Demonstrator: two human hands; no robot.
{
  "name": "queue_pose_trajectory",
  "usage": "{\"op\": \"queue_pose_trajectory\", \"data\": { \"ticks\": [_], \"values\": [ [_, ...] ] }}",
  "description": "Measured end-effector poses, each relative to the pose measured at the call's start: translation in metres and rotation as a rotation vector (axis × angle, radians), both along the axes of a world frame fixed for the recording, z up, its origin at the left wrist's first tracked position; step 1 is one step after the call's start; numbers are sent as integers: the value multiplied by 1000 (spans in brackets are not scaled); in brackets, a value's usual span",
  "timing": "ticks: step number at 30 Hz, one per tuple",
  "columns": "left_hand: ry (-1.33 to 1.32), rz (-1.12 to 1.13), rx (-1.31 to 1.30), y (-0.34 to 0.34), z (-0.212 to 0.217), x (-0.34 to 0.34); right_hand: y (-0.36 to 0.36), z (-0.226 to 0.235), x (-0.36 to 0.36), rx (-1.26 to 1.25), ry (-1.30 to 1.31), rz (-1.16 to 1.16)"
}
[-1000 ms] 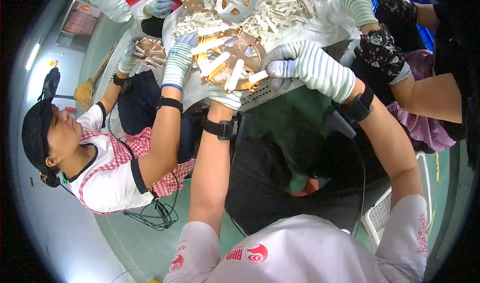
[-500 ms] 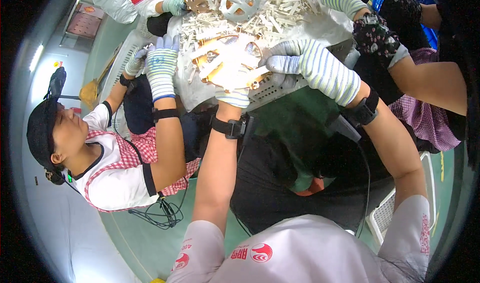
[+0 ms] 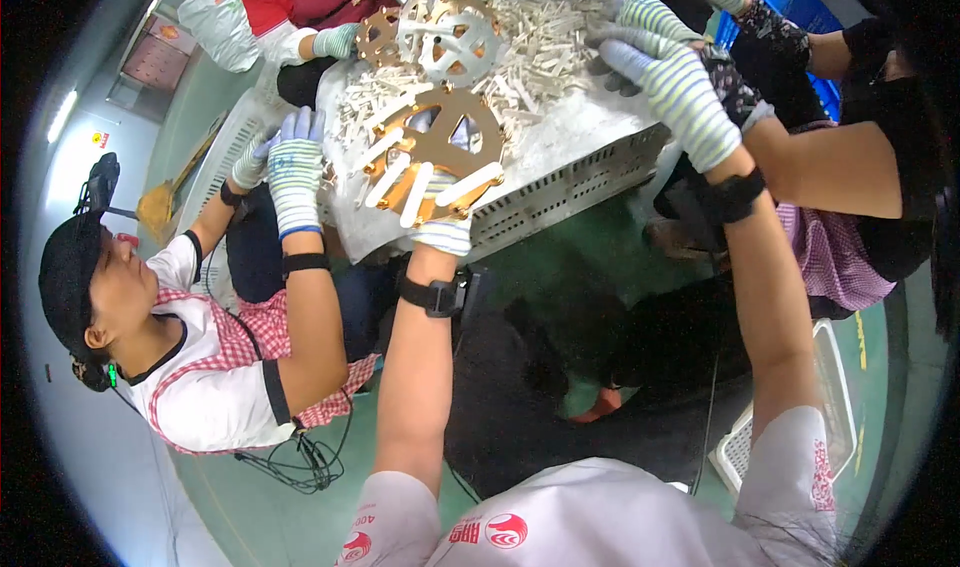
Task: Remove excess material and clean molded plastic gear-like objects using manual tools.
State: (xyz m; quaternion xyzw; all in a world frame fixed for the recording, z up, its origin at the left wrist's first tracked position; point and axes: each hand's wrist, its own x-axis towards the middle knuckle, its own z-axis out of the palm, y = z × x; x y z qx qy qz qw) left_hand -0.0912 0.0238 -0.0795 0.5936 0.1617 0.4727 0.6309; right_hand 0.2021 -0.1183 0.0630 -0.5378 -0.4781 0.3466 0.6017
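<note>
My left hand, in a striped glove, is closed on a gold-coloured metal disc with large cutouts. The disc hides most of its fingers. Several white strips sit along the disc's near and left rim, their ends sticking out past it. My right hand, gloved alike, is away from the disc at the right side of a heap of loose white strips. Its fingers stretch leftward and look apart, with no strip visible in them; the undersides are hidden.
A plastic sheet lies under the heap, over a perforated crate. Silver discs and a brown disc lie beyond. Co-workers' gloved hands are at left, far side and right. A blue crate stands far right.
My right hand has left the disc's rim and moved right, toward the heap's edge. The disc, bright with glare before, now shows its rim and strips plainly. The view has shifted slightly.
</note>
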Motion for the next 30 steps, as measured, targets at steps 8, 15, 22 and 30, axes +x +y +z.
{"op": "queue_pose_trajectory", "data": {
  "ticks": [8, 15, 22, 30],
  "values": [
    [127, 209, -236, 7, -21, -37, 28, -63, 18, -146, -1044, -308],
    [725, 478, 462, -41, 3, -30, 56, -66, 10, -324, -1286, -315],
    [740, 447, 616, -32, 20, -17, 50, -72, 17, -199, -1467, -295],
    [764, 424, 793, -32, 33, 10, 24, -38, 2, 93, -923, -354]
  ]
}}
